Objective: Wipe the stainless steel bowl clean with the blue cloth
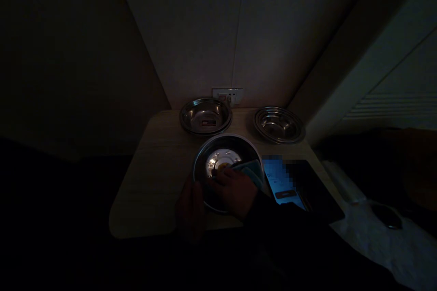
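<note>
A shiny round metal bowl point(205, 157) sits near the table's front edge, in dim light. My left hand point(191, 211) grips its near-left rim, with the fingers partly lost in the dark. Inside the bowl, my right hand point(235, 191) presses a teal cloth point(254, 170) against the inner surface; part of the cloth hangs over the right side of the bowl. A small yellowish patch point(223, 166) shows at the bowl's bottom, beside my right fingers.
Behind the bowl stand stacked metal bowls point(205, 118) at left, one with a label, and more nested metal bowls point(278, 125) at right. A lit phone point(282, 182) lies on a dark flat object point(322, 195). A wall socket point(235, 94) is behind the pale table point(146, 182).
</note>
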A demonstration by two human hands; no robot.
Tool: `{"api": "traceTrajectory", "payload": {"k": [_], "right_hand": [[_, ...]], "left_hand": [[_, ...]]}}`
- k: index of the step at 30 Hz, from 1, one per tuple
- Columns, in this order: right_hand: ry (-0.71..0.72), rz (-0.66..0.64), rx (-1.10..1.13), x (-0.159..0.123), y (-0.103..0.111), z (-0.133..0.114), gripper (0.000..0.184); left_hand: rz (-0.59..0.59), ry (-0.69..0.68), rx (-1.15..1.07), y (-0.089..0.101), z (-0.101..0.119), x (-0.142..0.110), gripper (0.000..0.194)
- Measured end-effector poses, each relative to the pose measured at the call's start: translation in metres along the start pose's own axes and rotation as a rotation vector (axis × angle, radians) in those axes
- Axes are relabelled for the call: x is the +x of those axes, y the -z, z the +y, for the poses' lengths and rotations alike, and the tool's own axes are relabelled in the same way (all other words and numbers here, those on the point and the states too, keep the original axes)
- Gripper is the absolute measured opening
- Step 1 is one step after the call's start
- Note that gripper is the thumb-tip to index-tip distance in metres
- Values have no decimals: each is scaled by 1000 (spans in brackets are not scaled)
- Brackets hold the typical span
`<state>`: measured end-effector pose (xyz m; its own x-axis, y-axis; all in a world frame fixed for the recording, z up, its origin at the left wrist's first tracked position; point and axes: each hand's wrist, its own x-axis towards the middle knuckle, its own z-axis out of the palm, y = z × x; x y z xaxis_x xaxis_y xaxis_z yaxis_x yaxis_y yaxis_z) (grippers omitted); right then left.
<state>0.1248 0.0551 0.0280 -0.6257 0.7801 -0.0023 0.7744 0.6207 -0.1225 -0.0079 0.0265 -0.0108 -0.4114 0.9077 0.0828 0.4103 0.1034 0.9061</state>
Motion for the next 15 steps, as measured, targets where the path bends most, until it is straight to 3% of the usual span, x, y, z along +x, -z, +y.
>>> {"api": "traceTrajectory", "payload": {"k": [4, 8, 15], "right_hand": [[44, -32, -4, 0, 0, 1, 23], [0, -31, 0, 0, 1, 1, 26], [32, -71, 21, -1, 3, 1, 24]], "left_hand": [[-9, -20, 15, 0, 0, 0, 40], [7, -22, 18, -1, -1, 1, 38], [34, 47, 43, -1, 0, 3, 46]]}}
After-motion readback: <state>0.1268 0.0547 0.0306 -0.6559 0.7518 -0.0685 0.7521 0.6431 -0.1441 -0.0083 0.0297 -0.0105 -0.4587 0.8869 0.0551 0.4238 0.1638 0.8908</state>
